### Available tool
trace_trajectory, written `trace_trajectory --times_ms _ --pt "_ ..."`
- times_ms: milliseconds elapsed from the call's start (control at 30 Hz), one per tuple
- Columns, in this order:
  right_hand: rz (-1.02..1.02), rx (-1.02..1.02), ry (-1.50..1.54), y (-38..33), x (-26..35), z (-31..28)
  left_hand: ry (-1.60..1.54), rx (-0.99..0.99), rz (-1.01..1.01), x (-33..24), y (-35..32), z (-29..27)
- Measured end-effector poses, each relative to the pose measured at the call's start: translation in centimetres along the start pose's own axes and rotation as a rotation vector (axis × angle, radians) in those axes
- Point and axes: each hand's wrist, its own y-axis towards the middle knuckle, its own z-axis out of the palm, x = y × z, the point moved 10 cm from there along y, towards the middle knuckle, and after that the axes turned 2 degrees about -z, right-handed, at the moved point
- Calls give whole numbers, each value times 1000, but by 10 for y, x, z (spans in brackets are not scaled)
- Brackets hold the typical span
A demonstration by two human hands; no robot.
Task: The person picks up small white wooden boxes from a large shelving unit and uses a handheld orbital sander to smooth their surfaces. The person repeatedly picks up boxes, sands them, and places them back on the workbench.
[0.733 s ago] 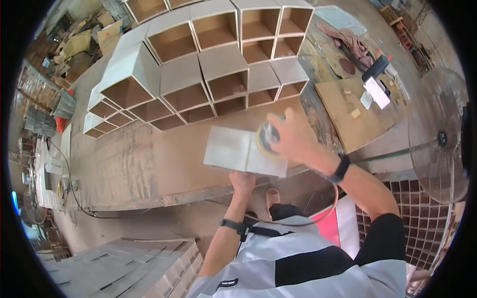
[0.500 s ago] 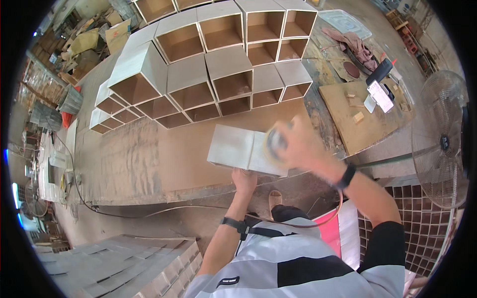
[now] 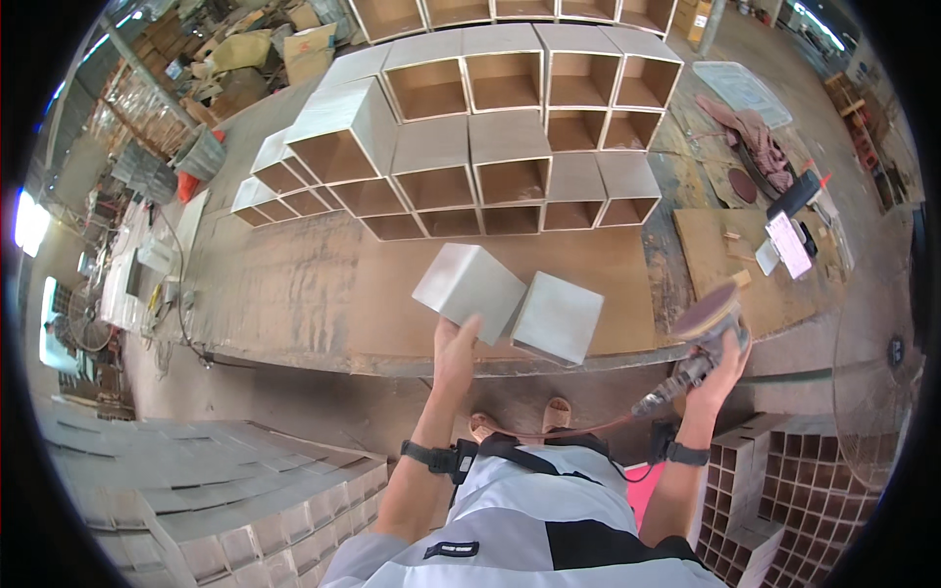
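Note:
My left hand (image 3: 454,361) grips the near edge of a white wooden box (image 3: 469,282), its thumb along the side; the other fingers are partly hidden. This box sits turned at an angle on the table. Right beside it lies a second white box (image 3: 560,316), also turned askew. In my right hand (image 3: 723,370) is an air sander (image 3: 694,343), raised near the table's front edge. Its round brown sanding disc (image 3: 706,309) faces up and away from the boxes.
Stacked open-fronted white boxes (image 3: 470,147) fill the back of the brown-topped table (image 3: 294,284). A board (image 3: 706,255) with small wood blocks and a phone-like device lies at right, before a fan (image 3: 872,363). More box stacks (image 3: 265,500) stand at lower left and lower right.
My right hand has drawn the sander off the boxes to the right, turning its disc upward. The two boxes, side by side before, now stand angled apart. The view has shifted.

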Motion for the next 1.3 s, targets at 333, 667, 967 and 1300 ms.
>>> trace_trajectory --times_ms 333,667,967,1300 --pt "219 47 472 2 -50 -36 -382 -303 -110 34 -2 -23" --pt "299 167 606 7 -46 -23 264 32 -305 84 -40 76" --pt "314 246 694 15 -55 -28 798 233 394 71 -51 151" --pt "310 284 722 13 -40 -17 1158 194 508 113 -17 128"
